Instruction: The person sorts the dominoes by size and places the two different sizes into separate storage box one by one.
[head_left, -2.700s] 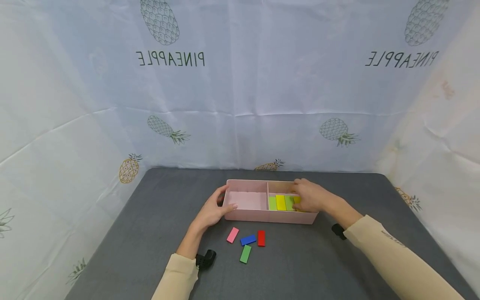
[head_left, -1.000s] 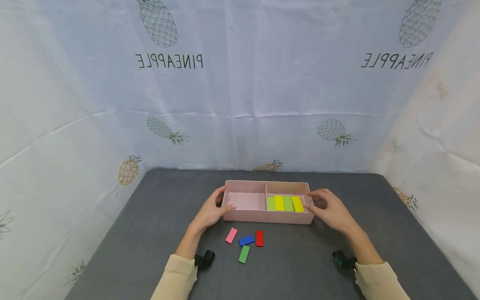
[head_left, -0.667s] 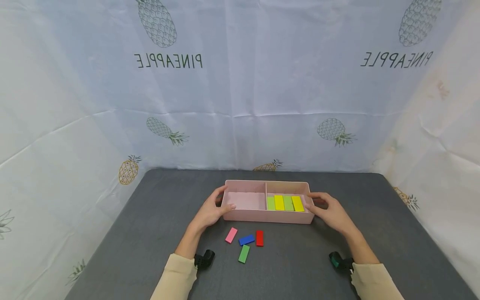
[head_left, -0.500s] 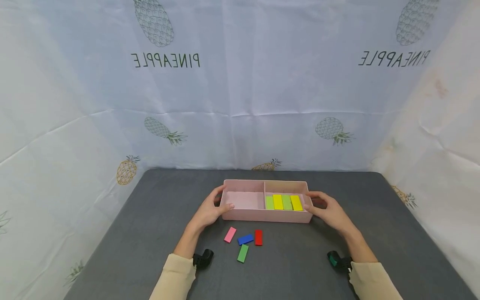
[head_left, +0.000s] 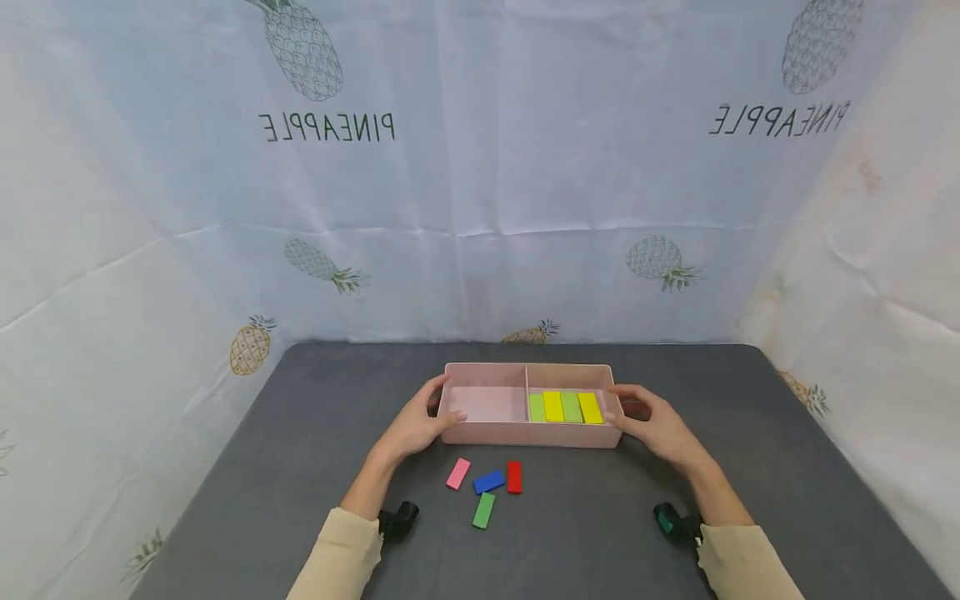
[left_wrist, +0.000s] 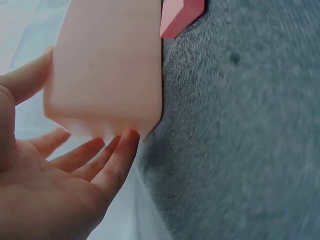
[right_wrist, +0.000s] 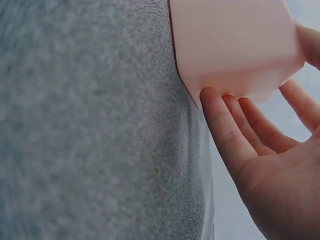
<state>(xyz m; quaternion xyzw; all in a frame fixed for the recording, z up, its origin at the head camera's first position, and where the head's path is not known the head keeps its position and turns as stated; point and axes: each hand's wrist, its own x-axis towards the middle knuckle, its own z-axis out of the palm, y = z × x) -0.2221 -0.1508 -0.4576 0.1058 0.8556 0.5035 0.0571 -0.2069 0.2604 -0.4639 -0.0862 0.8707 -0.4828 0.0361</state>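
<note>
A long pink box (head_left: 495, 434) with a divider stands on the dark table. My left hand (head_left: 412, 427) holds its left end, thumb at the front rim and fingertips against the end wall in the left wrist view. My right hand (head_left: 660, 427) holds the right end the same way, its fingertips (right_wrist: 210, 95) touching the wall. In the right compartment lie light-green and yellow domino-like blocks (head_left: 553, 407), side by side. The left compartment (head_left: 487, 403) shows only its bare floor.
In front of the box lie loose blocks: pink (head_left: 458, 473), blue (head_left: 489, 482), red (head_left: 514, 477) and green (head_left: 483, 511). The blue and green ones lie very close together. A pineapple-print cloth (head_left: 465, 183) hangs behind and beside the grey-black table (head_left: 585, 542).
My right hand has left the right compartment and its blocks and moved to the box's right end. The left hand keeps its hold. Over the last second only the head view shifts slightly.
</note>
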